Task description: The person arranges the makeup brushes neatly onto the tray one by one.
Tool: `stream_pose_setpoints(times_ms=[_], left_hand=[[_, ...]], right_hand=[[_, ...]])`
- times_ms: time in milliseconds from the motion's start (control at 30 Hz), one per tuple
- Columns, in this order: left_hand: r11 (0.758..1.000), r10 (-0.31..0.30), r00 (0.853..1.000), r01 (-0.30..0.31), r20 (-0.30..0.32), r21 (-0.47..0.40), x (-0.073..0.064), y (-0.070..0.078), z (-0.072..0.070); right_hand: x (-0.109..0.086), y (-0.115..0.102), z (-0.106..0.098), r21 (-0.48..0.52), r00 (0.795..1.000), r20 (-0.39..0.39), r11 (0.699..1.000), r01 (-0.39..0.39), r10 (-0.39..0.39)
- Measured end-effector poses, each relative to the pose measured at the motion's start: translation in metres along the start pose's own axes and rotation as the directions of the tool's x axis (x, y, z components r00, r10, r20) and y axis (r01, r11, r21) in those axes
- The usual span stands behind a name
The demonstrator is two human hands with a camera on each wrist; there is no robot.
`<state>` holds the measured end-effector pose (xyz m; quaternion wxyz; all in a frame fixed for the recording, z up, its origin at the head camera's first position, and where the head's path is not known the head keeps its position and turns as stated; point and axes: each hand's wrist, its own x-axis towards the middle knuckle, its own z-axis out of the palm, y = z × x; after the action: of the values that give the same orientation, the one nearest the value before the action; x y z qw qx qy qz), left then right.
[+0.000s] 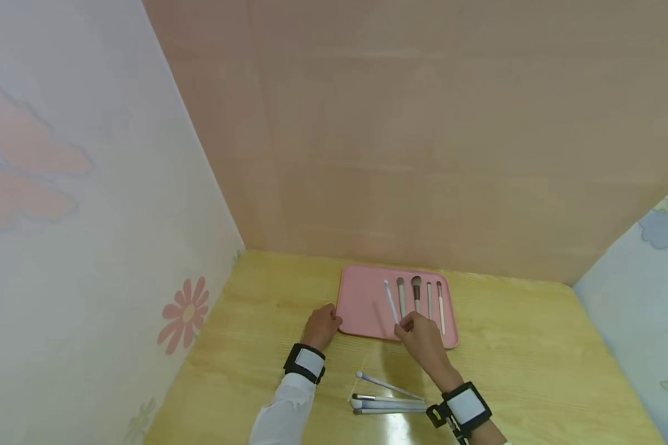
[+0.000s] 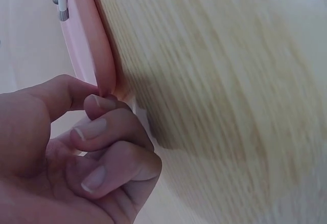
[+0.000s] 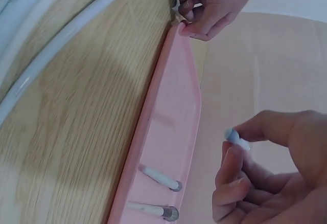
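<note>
My right hand pinches a slim pale makeup brush between thumb and fingers, its tip pointing away over the pink tray. In the right wrist view, the light-blue end of this held makeup brush sticks out of the pinch. My left hand grips the tray's near left corner, thumb and index finger on the rim, the other fingers curled. Several makeup brushes lie side by side on the tray's right half, among them a wide dark-bristled brush and a slim brush at the right end.
Nearer me on the wooden table, a bundle of several brushes lies crosswise, with one loose brush slanting just behind it. A brown backdrop rises behind the table; a patterned white panel stands at the left.
</note>
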<state>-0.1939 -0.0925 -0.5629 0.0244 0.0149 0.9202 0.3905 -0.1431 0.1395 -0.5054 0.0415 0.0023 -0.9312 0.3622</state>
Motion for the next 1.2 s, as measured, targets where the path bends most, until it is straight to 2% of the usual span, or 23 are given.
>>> stream_pose_setpoints(times_ms=[267,533,700,1200], left_hand=[[0.998,-0.05,0.999,0.05,0.02,0.037,0.002,-0.002,-0.002],[0.997,-0.068,0.997,0.067,0.031,0.024,-0.003,-0.003,-0.001],[0.995,-0.093,0.995,0.091,0.045,0.032,-0.004,-0.002,-0.001],[0.995,-0.098,0.994,0.096,0.047,0.04,-0.008,-0.003,0.002]], right_hand=[[0.011,-0.004,0.004,0.034,0.997,-0.006,0.996,-0.08,0.081],[0.019,-0.003,0.009,0.002,0.996,-0.044,0.997,-0.073,0.073],[0.021,0.0,0.013,-0.001,0.995,-0.033,0.996,-0.089,0.089],[0.03,0.007,0.021,-0.042,0.992,-0.015,0.991,-0.126,0.126]])
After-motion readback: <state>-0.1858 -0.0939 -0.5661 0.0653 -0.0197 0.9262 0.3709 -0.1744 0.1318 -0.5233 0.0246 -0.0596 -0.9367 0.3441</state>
